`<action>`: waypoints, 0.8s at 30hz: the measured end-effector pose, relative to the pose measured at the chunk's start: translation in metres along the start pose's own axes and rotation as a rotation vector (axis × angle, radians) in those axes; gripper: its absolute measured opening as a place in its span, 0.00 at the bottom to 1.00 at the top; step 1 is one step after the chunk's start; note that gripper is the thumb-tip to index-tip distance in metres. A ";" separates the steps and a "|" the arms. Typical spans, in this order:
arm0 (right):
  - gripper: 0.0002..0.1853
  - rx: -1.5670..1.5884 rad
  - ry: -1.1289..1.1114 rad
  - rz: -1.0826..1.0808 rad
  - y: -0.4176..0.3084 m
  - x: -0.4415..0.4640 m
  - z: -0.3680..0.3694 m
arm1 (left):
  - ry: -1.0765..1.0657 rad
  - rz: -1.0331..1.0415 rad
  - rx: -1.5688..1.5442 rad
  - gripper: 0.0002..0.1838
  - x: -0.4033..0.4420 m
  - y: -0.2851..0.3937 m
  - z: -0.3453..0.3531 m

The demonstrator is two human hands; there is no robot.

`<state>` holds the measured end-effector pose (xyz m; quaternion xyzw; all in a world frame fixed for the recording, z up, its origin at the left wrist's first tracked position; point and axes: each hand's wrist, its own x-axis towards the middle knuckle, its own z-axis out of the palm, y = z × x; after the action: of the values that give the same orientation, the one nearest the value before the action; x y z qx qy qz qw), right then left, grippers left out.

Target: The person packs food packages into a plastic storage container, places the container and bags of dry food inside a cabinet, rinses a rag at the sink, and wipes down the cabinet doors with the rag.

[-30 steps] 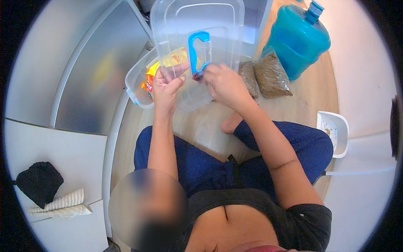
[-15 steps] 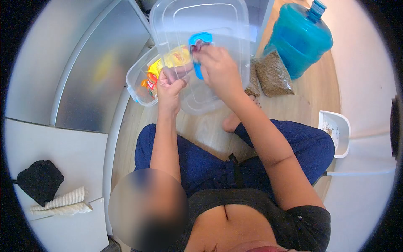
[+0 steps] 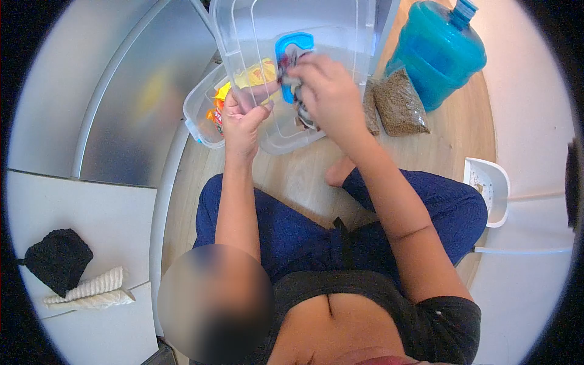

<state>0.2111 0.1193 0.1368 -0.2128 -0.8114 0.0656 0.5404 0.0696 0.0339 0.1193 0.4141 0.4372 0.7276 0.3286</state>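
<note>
A large clear plastic lid (image 3: 340, 36) with a blue C-shaped handle (image 3: 299, 39) is held up in front of me. My left hand (image 3: 243, 121) is closed on its left edge, thumb on the near side and fingers showing through the plastic. In my right hand (image 3: 328, 91) is a crumpled, patterned cloth (image 3: 304, 114), pinched against the lid beside the blue handle. Part of the cloth is hidden by the fingers. Behind the lid, to the left, stands a clear plastic box (image 3: 198, 109) with yellow and orange packets (image 3: 217, 108) in it.
To the right stand a blue water jug (image 3: 435, 55) and bags of brown pellets (image 3: 400, 103) on the wooden floor. A white dustpan (image 3: 496, 194) lies by my knee. A metallic fridge door (image 3: 140, 103) is at left, with a black knitted item (image 3: 59, 261) and white cloth (image 3: 91, 292) hanging below.
The lid has shifted slightly up and its handle a little right. My right hand has moved slightly right and down, and more of the cloth shows below its fingers.
</note>
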 end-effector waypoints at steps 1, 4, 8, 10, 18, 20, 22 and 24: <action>0.09 0.000 0.001 -0.001 -0.004 -0.008 -0.001 | 0.000 0.002 0.000 0.21 -0.001 0.000 -0.001; 0.09 -0.043 -0.471 0.111 -0.010 -0.024 -0.012 | 0.070 -0.021 0.066 0.18 0.000 -0.002 -0.007; 0.09 0.029 -0.840 0.212 0.011 -0.022 -0.037 | 0.111 0.023 -0.017 0.19 0.004 -0.004 -0.016; 0.13 -0.037 -0.368 0.214 0.015 -0.007 -0.042 | 0.127 0.033 -0.020 0.20 0.002 -0.001 -0.017; 0.19 -0.362 0.036 -0.211 0.042 0.023 -0.012 | 0.052 0.013 -0.007 0.18 -0.010 0.014 -0.005; 0.20 -0.405 0.003 -0.179 0.048 0.012 -0.009 | 0.045 0.003 0.031 0.18 -0.013 0.015 -0.004; 0.19 -0.364 -0.097 -0.077 0.045 -0.008 -0.007 | 0.032 -0.009 0.070 0.17 -0.014 0.013 -0.002; 0.18 -0.355 -0.134 -0.046 0.032 -0.031 -0.001 | 0.086 0.073 -0.027 0.17 -0.012 0.009 -0.001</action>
<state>0.2309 0.1352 0.1001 -0.2814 -0.8490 -0.0768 0.4406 0.0730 0.0204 0.1233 0.3939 0.4258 0.7619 0.2883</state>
